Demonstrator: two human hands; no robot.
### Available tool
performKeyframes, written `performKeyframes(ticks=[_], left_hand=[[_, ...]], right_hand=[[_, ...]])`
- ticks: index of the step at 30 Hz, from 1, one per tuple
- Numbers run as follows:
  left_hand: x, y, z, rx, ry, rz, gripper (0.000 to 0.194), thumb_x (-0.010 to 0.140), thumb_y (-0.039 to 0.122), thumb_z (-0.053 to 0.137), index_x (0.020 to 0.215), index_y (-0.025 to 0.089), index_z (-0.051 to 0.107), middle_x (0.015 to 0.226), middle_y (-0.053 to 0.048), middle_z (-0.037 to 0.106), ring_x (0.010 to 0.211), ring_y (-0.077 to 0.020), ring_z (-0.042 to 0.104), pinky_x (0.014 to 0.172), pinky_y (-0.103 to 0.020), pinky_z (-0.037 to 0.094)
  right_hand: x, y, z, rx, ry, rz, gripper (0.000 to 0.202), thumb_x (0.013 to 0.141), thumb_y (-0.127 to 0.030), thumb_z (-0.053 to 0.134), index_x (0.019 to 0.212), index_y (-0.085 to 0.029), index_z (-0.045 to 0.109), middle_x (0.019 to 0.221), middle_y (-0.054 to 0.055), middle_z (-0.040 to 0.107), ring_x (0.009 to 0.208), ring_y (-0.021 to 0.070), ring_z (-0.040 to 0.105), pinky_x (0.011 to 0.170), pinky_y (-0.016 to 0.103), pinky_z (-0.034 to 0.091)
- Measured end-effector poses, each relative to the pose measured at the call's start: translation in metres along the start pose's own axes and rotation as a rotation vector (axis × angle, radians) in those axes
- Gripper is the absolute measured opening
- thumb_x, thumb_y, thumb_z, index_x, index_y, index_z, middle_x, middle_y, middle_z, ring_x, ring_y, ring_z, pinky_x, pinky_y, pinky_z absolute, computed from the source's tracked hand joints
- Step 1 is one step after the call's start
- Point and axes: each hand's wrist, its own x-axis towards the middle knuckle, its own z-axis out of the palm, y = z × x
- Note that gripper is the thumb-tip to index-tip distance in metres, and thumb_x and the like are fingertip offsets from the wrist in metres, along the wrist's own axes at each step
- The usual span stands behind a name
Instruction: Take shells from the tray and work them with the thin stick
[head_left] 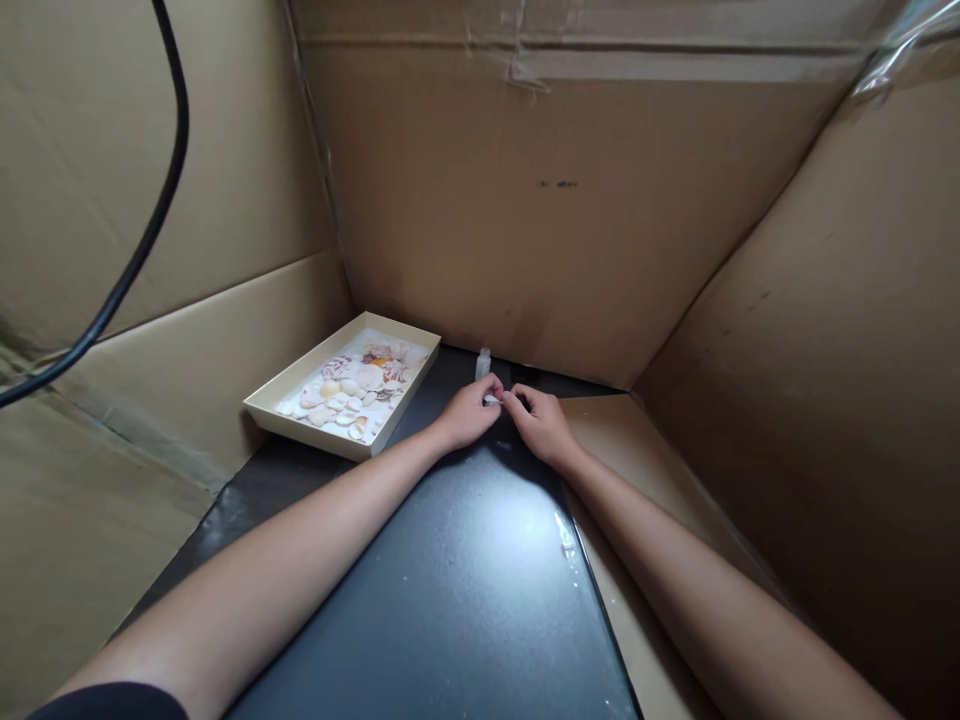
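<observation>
My left hand [471, 410] is closed, with a small white piece [492, 400] pinched at its fingertips. The piece is too small for me to tell its kind. My right hand [541, 422] meets it from the right, its thumb and fingers pinched together at the near end of that piece. Whatever the right fingertips grip is hidden. Just behind the left hand stands a small clear bottle [483, 362], upright, its lower part covered by the fingers. Left of the hands, a shallow cream tray [307, 432] holds several shells [367, 376] on a white bottom.
Both hands are over a dark, shiny tabletop [450, 590]. Cardboard walls [570, 240] enclose it at the back and both sides. A flat cardboard sheet [622, 450] lies along the right edge. A black cable [161, 200] hangs at the upper left.
</observation>
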Motion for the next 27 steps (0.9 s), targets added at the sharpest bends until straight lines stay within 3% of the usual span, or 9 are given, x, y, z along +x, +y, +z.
performKeyframes(ticks=[5,12,23,27], left_hand=[[0.0000,-0.0026,0.0003,-0.006,-0.014,0.011,0.004,0.071,0.015,0.047,0.075,0.018,0.046,0.067,0.004,0.046,0.066,-0.0113,0.041,0.064,-0.024,0.032],[-0.0006,-0.0028,0.0012,0.001,0.007,-0.004,0.007,0.070,0.015,0.048,0.076,0.018,0.044,0.067,0.005,0.043,0.063,-0.0100,0.038,0.060,-0.022,0.030],[0.0005,-0.0088,0.0036,-0.025,0.063,0.030,0.016,0.069,0.011,0.048,0.083,0.018,0.043,0.071,0.005,0.042,0.061,-0.0086,0.037,0.059,-0.022,0.031],[-0.0005,-0.0078,0.0030,-0.058,0.080,0.021,0.019,0.070,0.012,0.049,0.086,0.019,0.041,0.071,0.005,0.040,0.060,-0.0073,0.035,0.057,-0.021,0.031]], right_hand=[[-0.0016,-0.0020,-0.0003,0.064,0.057,-0.019,0.036,0.088,-0.043,0.043,0.066,-0.018,0.054,0.059,-0.003,0.050,0.058,0.0111,0.044,0.057,0.022,0.030],[-0.0027,-0.0029,-0.0022,-0.065,0.176,0.032,0.034,0.088,-0.042,0.042,0.067,-0.019,0.053,0.057,-0.003,0.049,0.056,0.0117,0.044,0.056,0.023,0.028],[-0.0023,-0.0017,-0.0025,-0.061,0.177,0.047,0.034,0.088,-0.042,0.043,0.065,-0.019,0.053,0.056,-0.003,0.048,0.056,0.0116,0.044,0.056,0.023,0.029],[-0.0029,-0.0022,-0.0027,0.006,0.138,-0.014,0.035,0.089,-0.043,0.043,0.065,-0.019,0.051,0.058,-0.003,0.048,0.057,0.0112,0.044,0.056,0.023,0.030]])
